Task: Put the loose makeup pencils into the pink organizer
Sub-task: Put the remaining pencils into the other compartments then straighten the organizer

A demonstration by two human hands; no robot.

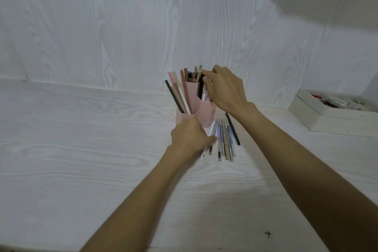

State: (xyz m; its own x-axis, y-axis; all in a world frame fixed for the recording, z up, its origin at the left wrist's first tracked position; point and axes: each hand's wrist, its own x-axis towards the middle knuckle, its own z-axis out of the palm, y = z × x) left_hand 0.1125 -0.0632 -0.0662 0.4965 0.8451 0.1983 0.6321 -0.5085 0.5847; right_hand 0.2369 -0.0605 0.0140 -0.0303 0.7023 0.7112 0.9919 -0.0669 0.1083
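Observation:
The pink organizer (206, 111) stands upright on the white table, its compartments packed with several pencils (180, 92) that lean left and stick up. My right hand (225, 86) hovers over its right compartment, fingertips pinched on the top of a pencil standing there. My left hand (189, 136) rests at the organizer's front base, fingers curled over a few thin pencils. Several loose pencils (226, 139) lie side by side on the table just right of my left hand, a dark one farthest right.
A white wooden box (319, 115) with beads and small trinkets sits at the right by the wall. The wood-grain wall (122, 26) rises right behind the organizer. The table (81, 159) spreads wide to the left and front.

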